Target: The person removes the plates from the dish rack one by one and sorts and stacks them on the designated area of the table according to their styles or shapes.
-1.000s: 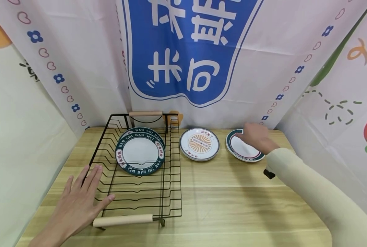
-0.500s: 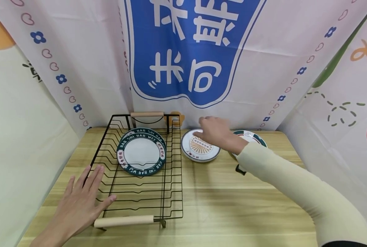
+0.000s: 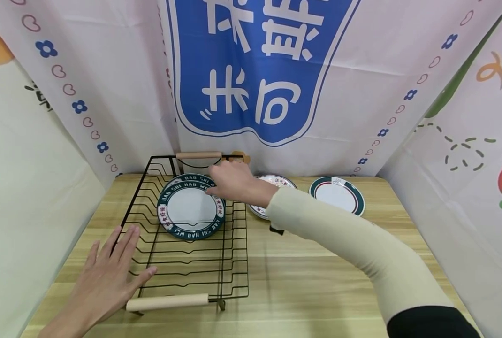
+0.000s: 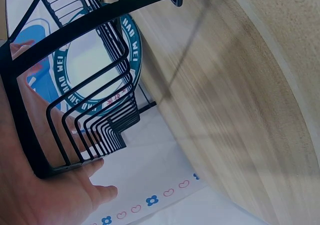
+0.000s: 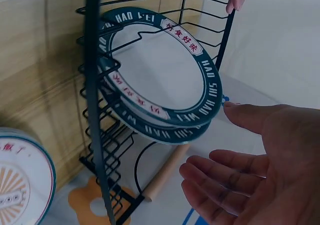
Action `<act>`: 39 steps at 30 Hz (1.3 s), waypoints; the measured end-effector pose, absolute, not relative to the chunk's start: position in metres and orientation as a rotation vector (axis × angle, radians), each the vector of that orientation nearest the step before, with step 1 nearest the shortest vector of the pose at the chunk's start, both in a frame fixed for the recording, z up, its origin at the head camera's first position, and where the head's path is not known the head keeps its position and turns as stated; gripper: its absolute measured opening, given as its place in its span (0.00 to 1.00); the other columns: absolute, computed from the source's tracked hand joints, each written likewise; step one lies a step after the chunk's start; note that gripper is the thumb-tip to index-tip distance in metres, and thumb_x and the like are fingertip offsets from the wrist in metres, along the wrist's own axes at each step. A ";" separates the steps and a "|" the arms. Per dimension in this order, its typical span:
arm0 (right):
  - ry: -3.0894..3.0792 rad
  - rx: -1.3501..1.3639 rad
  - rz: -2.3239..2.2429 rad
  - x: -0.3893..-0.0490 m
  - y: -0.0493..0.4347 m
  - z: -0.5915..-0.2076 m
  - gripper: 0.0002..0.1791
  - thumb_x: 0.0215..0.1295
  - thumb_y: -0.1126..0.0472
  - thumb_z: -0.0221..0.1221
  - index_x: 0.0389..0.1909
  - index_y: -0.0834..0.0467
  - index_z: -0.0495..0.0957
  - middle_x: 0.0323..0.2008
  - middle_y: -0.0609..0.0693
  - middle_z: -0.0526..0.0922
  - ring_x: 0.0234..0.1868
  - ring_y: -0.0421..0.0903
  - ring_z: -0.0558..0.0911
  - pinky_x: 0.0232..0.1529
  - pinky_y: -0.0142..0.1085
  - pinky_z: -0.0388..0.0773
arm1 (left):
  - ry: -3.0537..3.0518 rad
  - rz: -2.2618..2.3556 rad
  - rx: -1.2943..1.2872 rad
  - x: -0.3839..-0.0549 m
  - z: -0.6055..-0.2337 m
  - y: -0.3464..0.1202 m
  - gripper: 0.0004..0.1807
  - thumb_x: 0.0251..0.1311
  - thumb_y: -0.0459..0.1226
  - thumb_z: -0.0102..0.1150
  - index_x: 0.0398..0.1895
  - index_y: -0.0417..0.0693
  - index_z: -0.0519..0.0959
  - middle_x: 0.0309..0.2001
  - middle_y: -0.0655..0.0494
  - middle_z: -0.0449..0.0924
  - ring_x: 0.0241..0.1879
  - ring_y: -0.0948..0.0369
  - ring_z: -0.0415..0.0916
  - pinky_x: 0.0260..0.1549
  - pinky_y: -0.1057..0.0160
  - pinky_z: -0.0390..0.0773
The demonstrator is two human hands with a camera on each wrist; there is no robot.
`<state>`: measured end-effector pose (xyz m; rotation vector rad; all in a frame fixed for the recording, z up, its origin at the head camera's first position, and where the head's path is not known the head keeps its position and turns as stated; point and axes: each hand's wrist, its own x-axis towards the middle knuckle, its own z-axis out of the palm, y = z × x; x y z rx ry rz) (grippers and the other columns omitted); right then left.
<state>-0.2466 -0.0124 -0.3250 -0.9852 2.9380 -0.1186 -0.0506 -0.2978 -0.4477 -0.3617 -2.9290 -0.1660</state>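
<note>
Two white plates with green lettered rims stand in the black wire dish rack, one behind the other; the front plate (image 3: 192, 211) leans back and the rear plate (image 5: 165, 134) shows behind it. Over their top right edge is my right hand (image 3: 234, 180), its thumb and fingers apart in the right wrist view, with nothing between them. My left hand (image 3: 109, 274) lies along the left side of the dish rack (image 3: 183, 285), fingers spread and straight. In the left wrist view its fingers lie against the rack's wires.
Right of the rack sits a stack of white plates with an orange sunburst (image 5: 12, 177), partly under my right forearm in the head view. A green-rimmed white plate (image 3: 337, 195) lies farther right on the wooden table (image 3: 301, 286). A printed cloth (image 3: 339, 108) hangs behind.
My right hand has moved left, from the right-hand green-rimmed plate, past the sunburst plates, to the plates in the rack. My left hand has stayed on the rack's side.
</note>
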 end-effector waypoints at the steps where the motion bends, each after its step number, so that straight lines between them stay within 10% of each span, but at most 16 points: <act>1: 2.923 -0.995 -0.126 -0.248 -0.018 -0.327 0.19 0.70 0.40 0.68 0.36 0.52 0.81 0.21 0.44 0.73 0.22 0.41 0.76 0.20 0.35 0.73 | -2.932 -0.162 -0.359 -0.050 -0.447 -0.298 0.56 0.72 0.64 0.55 0.87 0.41 0.44 0.84 0.36 0.50 0.85 0.40 0.33 0.78 0.42 0.17; 24: 2.768 -0.895 -0.244 -0.264 -0.066 -0.360 0.09 0.72 0.54 0.69 0.38 0.55 0.81 0.29 0.46 0.80 0.27 0.40 0.79 0.27 0.29 0.79 | -2.931 -0.158 -0.367 -0.051 -0.447 -0.299 0.56 0.72 0.64 0.55 0.87 0.40 0.45 0.83 0.36 0.53 0.85 0.41 0.34 0.78 0.39 0.19; 34: 2.754 -0.907 -0.311 -0.270 -0.065 -0.370 0.22 0.75 0.60 0.65 0.68 0.57 0.80 0.53 0.49 0.86 0.37 0.39 0.80 0.42 0.30 0.82 | -2.938 -0.160 -0.367 -0.052 -0.447 -0.298 0.56 0.72 0.64 0.55 0.86 0.39 0.45 0.83 0.36 0.52 0.85 0.40 0.34 0.78 0.40 0.18; 39: 2.734 -0.977 -0.357 -0.270 -0.059 -0.368 0.20 0.76 0.59 0.65 0.65 0.58 0.82 0.47 0.49 0.87 0.30 0.39 0.78 0.41 0.30 0.82 | -2.929 -0.163 -0.368 -0.052 -0.448 -0.299 0.56 0.72 0.64 0.55 0.86 0.39 0.45 0.84 0.36 0.51 0.85 0.39 0.35 0.78 0.38 0.20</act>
